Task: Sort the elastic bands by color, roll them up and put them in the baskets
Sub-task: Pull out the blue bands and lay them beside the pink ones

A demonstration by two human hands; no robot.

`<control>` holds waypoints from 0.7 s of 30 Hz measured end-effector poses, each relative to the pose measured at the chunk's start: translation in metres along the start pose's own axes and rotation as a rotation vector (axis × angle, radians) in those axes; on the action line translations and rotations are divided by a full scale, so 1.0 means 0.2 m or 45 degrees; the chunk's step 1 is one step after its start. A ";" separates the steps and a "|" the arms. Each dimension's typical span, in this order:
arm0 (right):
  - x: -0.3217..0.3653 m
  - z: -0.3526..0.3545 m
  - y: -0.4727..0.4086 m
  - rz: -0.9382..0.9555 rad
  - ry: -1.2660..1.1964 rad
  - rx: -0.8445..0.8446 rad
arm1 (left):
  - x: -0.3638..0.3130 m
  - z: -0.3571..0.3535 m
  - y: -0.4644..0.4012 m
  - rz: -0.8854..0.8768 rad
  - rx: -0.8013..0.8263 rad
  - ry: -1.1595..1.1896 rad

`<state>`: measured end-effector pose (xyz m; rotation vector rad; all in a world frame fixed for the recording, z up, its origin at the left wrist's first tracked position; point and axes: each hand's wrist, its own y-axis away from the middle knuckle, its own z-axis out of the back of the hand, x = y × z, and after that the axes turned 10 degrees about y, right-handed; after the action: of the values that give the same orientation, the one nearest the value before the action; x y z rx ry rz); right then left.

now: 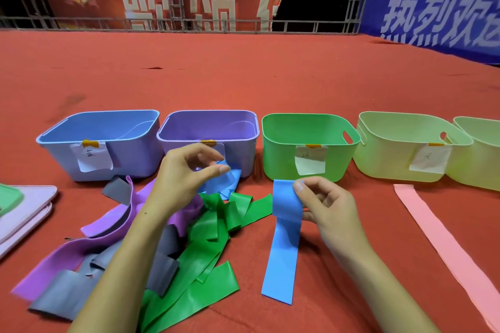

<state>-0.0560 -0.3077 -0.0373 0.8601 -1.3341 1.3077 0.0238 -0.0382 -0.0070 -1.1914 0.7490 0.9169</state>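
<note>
Blue band (284, 246) — right hand (328, 208) pinch.

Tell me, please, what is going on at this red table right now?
A person is sorting elastic bands. The right hand pinches the top of a blue band; the left hand pinches another blue piece. Purple, grey and green bands lie in a tangled pile. The blue basket looks empty.

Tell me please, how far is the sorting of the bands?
Early stage. Done: no rolled band shows in the blue basket, purple basket or green basket. In hand: the right hand pinches a blue band; the left hand pinches another blue piece. Left: the tangled green, purple and grey bands and the pink band.
</note>
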 end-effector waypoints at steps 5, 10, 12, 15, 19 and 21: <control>0.04 -0.04 0.04 0.156 0.004 0.077 | -0.16 -0.07 0.03 -0.027 -0.019 0.168; 0.05 -0.08 0.08 0.300 -0.001 0.237 | -0.23 -0.17 0.08 0.055 0.022 0.324; 0.06 -0.08 0.09 0.417 0.046 0.291 | -0.24 -0.21 0.09 0.098 0.029 0.360; 0.06 -0.09 0.09 0.477 0.070 0.284 | -0.25 -0.24 0.11 0.201 0.016 0.468; 0.02 -0.09 0.08 0.467 0.042 0.188 | -0.28 -0.27 0.12 0.346 -0.004 0.588; 0.02 -0.09 0.09 0.495 0.076 0.136 | -0.29 -0.28 0.12 0.424 0.018 0.633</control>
<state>-0.0697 -0.2863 -0.0404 0.6450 -1.4414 1.7042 -0.0245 -0.1012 0.0203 -1.3220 1.3826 0.8886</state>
